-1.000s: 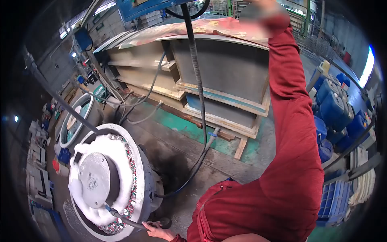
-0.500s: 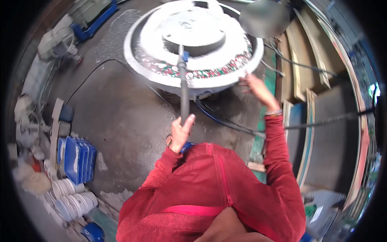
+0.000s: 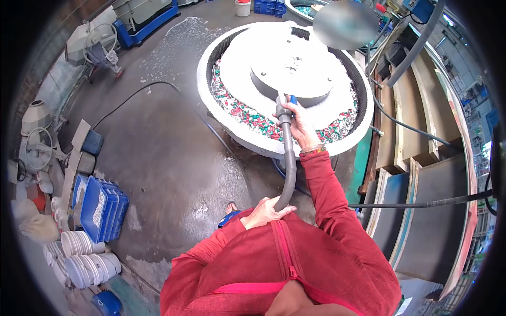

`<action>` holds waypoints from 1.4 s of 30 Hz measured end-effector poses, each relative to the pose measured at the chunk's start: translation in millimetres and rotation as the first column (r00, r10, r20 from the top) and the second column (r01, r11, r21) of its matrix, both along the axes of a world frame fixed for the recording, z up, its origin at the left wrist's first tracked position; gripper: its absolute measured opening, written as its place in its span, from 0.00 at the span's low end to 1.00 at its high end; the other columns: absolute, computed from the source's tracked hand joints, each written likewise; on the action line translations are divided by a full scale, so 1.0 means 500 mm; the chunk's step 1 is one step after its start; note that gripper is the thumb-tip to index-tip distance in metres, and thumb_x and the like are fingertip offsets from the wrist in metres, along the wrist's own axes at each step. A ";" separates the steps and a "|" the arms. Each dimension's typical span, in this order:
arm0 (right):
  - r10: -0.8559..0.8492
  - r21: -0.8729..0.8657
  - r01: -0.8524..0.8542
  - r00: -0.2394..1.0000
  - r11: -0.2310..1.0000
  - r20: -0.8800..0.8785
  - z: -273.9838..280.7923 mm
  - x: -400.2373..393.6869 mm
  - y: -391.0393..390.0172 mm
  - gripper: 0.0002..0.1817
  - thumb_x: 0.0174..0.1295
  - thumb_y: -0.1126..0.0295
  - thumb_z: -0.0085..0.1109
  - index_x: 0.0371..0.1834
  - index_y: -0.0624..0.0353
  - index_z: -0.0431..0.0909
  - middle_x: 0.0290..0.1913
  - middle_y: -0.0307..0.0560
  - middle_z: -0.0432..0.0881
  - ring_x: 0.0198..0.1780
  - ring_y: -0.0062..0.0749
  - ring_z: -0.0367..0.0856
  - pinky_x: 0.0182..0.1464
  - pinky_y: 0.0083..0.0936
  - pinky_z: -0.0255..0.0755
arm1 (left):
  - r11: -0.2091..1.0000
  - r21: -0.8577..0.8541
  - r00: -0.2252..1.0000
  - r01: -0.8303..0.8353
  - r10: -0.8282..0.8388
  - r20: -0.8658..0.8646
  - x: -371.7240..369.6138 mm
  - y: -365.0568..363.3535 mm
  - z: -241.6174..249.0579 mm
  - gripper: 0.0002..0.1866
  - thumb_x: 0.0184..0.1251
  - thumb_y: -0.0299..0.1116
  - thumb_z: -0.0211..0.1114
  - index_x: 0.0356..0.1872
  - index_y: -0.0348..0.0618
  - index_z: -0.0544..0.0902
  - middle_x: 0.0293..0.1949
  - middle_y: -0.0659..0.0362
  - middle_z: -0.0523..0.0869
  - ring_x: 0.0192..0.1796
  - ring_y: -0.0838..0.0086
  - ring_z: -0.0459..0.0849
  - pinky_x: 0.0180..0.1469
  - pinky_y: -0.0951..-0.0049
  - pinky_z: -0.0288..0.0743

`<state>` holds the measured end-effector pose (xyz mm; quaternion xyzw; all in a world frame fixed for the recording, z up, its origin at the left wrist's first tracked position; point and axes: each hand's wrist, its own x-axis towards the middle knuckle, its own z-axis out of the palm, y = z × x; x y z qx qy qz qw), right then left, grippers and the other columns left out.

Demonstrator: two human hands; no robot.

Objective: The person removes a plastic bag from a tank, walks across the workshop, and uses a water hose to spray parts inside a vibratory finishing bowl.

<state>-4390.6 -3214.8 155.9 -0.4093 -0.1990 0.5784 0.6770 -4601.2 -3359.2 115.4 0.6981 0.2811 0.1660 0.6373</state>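
Right hand: arm in a red sleeve extended forward over the rim of the vibratory finishing bowl, fingers closed around the upper end of the grey hose, just below its blue nozzle tip. A beaded bracelet sits at the wrist.

Left hand: held close to the chest, fingers curled around the lower run of the same hose, thumb on top. Both hands grip firmly; neither is spread.

Hose: grey, flexible, rising in a gentle curve from the left hand to the right. Its upper end lies over the channel of the bowl, against the edge of the grey central dome.

Bowl: round, white-rimmed, standing on the wet concrete floor directly ahead of the person. The ring channel holds mixed red, green and white media, with white foam over the inner slope.

Limits of view: the hose below the left hand is hidden by the red jacket. The nozzle outlet is covered by the right hand's fingers. A blurred patch masks the far rim of the bowl. A blue crate and stacked white bowls stand well apart at the left.
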 end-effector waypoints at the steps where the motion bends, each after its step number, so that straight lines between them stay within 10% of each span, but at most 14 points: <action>1: -0.022 0.026 0.022 1.000 0.999 0.004 0.008 -0.006 0.010 0.33 0.51 0.73 0.60 0.60 0.55 0.56 0.46 0.54 0.68 0.34 0.40 0.78 0.24 0.34 0.74 | 1.000 -0.005 1.000 0.010 -0.009 0.010 -0.008 0.017 0.003 0.17 0.58 0.43 0.65 0.29 0.38 0.76 0.15 0.58 0.74 0.19 0.80 0.70 0.24 0.72 0.66; 19: -0.145 0.105 0.150 0.988 0.983 -0.056 0.042 -0.048 -0.004 0.37 0.49 0.76 0.48 0.66 0.53 0.48 0.47 0.58 0.68 0.44 0.45 0.77 0.26 0.38 0.76 | 0.952 0.227 0.920 0.206 -0.267 0.286 -0.107 0.131 -0.030 0.11 0.58 0.36 0.66 0.26 0.39 0.77 0.17 0.60 0.78 0.19 0.78 0.77 0.23 0.75 0.68; 27: -0.253 0.131 0.260 0.965 0.957 -0.068 0.030 -0.024 -0.061 0.37 0.49 0.76 0.46 0.66 0.54 0.47 0.47 0.58 0.68 0.42 0.46 0.78 0.25 0.38 0.77 | 0.910 0.149 0.875 0.388 -0.414 0.252 -0.103 0.124 -0.018 0.17 0.60 0.43 0.63 0.41 0.40 0.79 0.21 0.53 0.82 0.23 0.70 0.81 0.29 0.71 0.72; 32: -0.274 0.117 0.274 0.962 0.955 -0.012 0.004 0.019 -0.086 0.40 0.47 0.75 0.45 0.69 0.56 0.45 0.49 0.59 0.66 0.37 0.47 0.79 0.24 0.38 0.77 | 0.942 0.164 0.886 0.292 -0.331 0.324 -0.067 0.089 -0.005 0.11 0.61 0.36 0.64 0.32 0.36 0.80 0.18 0.60 0.78 0.22 0.83 0.73 0.25 0.76 0.67; 42: -0.115 0.089 0.106 0.989 0.990 0.094 0.054 0.066 -0.094 0.41 0.45 0.75 0.44 0.69 0.55 0.46 0.44 0.58 0.68 0.34 0.40 0.79 0.25 0.37 0.78 | 0.954 0.222 0.893 0.202 -0.272 0.358 0.051 0.021 -0.068 0.11 0.58 0.37 0.65 0.30 0.37 0.81 0.16 0.53 0.77 0.17 0.78 0.72 0.23 0.72 0.68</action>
